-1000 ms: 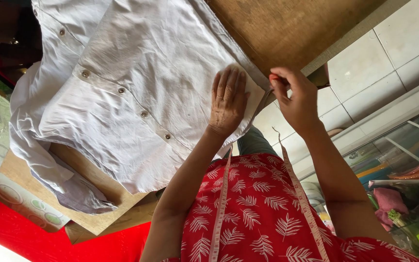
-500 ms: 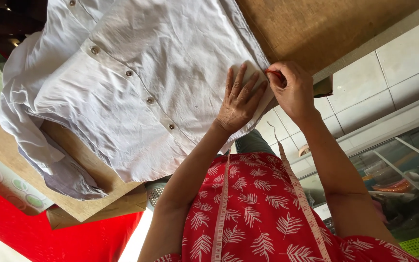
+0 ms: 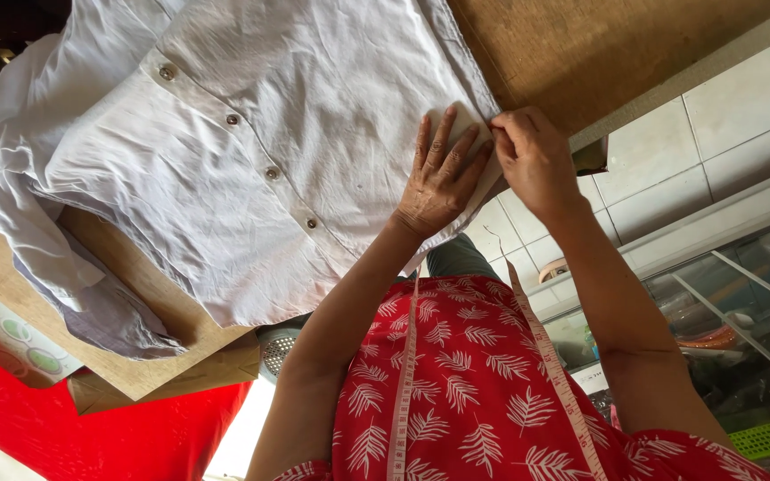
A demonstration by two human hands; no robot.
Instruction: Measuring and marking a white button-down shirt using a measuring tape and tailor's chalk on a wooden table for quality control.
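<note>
Nearest the camera is the person's red top printed with white fern leaves (image 3: 483, 392), and a pale measuring tape with red marks (image 3: 403, 383) hangs round the neck, one strand down each side of the chest. Both bare forearms reach up and away from the body toward the bench.

The left hand (image 3: 443, 174) lies palm down on the white, crinkled cotton button-front shirt (image 3: 314, 134), wrist straight, its fingers (image 3: 446, 142) stretched out flat and slightly fanned, pressing the cloth near its right-hand edge rather than gripping it.

Just beside it, touching the left fingertips, the right hand (image 3: 536, 160) is bent at the wrist, knuckles up. Its fingers (image 3: 503, 134) are drawn together in a pinch at the shirt's edge; whatever small thing they may hold there is too small to tell.

The shirt is spread button side up across the brown wooden bench (image 3: 599, 44), its row of small round buttons (image 3: 269, 173) running diagonally. A sleeve bunches up at the far left, over the bench edge.

Beyond the bench on the right is a white tiled floor (image 3: 670, 169).
</note>
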